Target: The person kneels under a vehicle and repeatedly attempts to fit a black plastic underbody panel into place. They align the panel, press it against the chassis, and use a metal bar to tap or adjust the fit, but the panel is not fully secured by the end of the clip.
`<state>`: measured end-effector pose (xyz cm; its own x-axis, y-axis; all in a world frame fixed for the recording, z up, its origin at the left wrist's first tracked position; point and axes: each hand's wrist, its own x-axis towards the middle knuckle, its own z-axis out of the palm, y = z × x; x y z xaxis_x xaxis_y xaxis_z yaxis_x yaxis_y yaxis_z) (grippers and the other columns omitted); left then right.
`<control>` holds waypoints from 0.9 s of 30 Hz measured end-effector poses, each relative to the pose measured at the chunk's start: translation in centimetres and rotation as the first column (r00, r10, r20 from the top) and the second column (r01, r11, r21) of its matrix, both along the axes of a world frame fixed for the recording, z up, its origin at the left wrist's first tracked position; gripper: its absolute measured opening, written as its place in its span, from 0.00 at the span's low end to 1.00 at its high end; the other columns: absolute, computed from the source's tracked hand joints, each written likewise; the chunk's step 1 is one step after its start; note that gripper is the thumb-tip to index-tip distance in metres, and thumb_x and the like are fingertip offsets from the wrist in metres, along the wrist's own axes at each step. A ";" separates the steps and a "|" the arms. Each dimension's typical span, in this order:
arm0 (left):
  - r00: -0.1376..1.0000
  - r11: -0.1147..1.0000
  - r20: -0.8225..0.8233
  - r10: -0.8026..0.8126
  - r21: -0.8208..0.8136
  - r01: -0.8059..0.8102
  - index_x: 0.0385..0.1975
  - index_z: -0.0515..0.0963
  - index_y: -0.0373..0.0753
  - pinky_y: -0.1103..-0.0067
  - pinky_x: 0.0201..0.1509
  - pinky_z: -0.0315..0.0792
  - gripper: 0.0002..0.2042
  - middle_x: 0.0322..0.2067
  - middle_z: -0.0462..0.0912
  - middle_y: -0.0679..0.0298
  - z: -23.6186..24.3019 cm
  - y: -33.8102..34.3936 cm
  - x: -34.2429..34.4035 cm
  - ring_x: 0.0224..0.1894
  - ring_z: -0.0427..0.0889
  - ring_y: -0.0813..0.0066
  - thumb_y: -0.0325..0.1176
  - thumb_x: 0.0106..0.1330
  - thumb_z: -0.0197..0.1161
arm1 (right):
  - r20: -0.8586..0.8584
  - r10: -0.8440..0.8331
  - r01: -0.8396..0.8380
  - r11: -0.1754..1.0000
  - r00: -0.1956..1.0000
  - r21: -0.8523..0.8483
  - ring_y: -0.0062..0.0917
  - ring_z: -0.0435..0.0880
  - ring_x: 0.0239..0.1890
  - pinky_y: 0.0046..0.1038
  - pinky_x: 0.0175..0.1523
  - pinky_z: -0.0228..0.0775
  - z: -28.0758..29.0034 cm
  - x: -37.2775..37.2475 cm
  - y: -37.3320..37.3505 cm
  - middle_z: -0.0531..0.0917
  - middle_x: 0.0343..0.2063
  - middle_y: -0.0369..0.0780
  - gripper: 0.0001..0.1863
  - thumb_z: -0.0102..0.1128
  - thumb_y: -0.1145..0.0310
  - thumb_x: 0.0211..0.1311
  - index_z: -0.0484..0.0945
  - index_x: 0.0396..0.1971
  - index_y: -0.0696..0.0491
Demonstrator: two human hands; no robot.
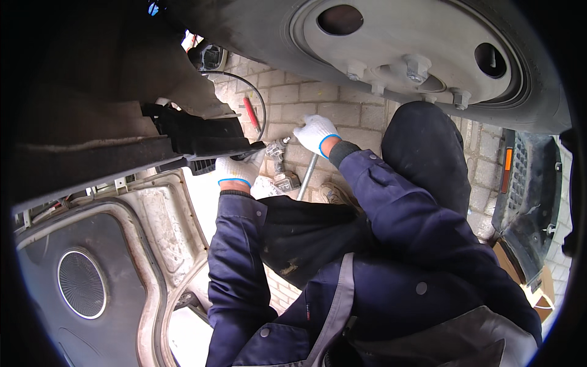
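Farthest left, below the left grip, stands a dark door panel [107, 238] with a round speaker grille [82, 284], framed in scuffed, dirt-stained pale metal. Just above and left of the left grip [239, 169] is a black plastic part [202, 131] set along the edge of the vehicle body; the white-gloved fingers touch its lower end, but they are partly hidden, so whether they clamp it cannot be told.

Beyond the left grip, a red-handled tool [251, 114] lies beside a curved black hose [263, 101]. Between the grips a cordless power tool [279, 165] rests on pale brick paving [330, 113], its joints plainly visible. The right grip [317, 132], also white-gloved, has its fingers curled; a metal bar [307, 177] reaches up to it, though whether it is held cannot be told.

Above and right of the right grip looms a wheel [391, 37] with protruding nuts. Farthest right are a dark trim panel [523, 189] with an orange reflector [508, 159] and, below that, cardboard [546, 287].
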<state>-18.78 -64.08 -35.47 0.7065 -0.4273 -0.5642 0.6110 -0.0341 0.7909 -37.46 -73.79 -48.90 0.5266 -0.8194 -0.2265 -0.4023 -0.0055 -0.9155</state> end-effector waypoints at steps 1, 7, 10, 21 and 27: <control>0.999 1.000 -0.034 -0.008 -0.024 0.007 0.53 0.78 0.27 0.38 0.71 0.70 0.21 0.60 0.78 0.41 0.1 0.1 -0.2 0.65 0.74 0.34 0.43 0.74 0.61 | -0.018 0.003 -0.002 0.999 1.000 0.048 0.53 0.86 0.54 0.47 0.60 0.78 -0.7 0.0 -0.1 0.86 0.49 0.59 0.28 0.58 0.50 0.64 0.85 0.49 0.62; 0.982 0.987 -0.188 0.019 -0.152 -0.048 0.63 0.72 0.26 0.35 0.77 0.57 0.30 0.70 0.66 0.36 1.3 0.9 -1.4 0.74 0.63 0.31 0.45 0.70 0.61 | -0.028 -0.118 0.120 0.989 0.993 0.092 0.52 0.83 0.60 0.44 0.65 0.75 -0.6 -0.2 -0.6 0.84 0.54 0.60 0.33 0.59 0.47 0.67 0.82 0.58 0.62; 0.989 0.976 -0.139 -0.055 -0.218 0.024 0.70 0.66 0.30 0.37 0.79 0.55 0.39 0.75 0.61 0.38 1.1 1.3 -1.8 0.76 0.59 0.31 0.56 0.69 0.61 | 0.158 -0.139 0.123 0.987 0.978 0.103 0.52 0.82 0.61 0.42 0.65 0.75 1.7 -0.3 -0.8 0.84 0.54 0.61 0.34 0.60 0.46 0.68 0.82 0.58 0.63; 0.970 0.972 -0.242 0.026 -0.222 -0.081 0.77 0.60 0.37 0.39 0.77 0.58 0.51 0.75 0.63 0.44 -0.4 0.3 -1.0 0.76 0.63 0.38 0.78 0.68 0.50 | 0.401 0.215 -0.006 0.887 0.890 -0.463 0.55 0.68 0.73 0.45 0.76 0.64 12.0 -2.8 0.9 0.71 0.69 0.59 0.51 0.79 0.56 0.54 0.63 0.74 0.59; 0.960 0.921 -0.278 -0.014 -0.377 -0.096 0.77 0.64 0.51 0.40 0.75 0.61 0.39 0.74 0.68 0.55 0.4 1.5 -1.3 0.74 0.69 0.47 0.72 0.77 0.39 | 0.314 0.187 0.051 0.785 0.931 -0.618 0.54 0.74 0.67 0.45 0.70 0.71 16.6 -1.8 1.8 0.73 0.64 0.58 0.52 0.83 0.53 0.50 0.65 0.69 0.63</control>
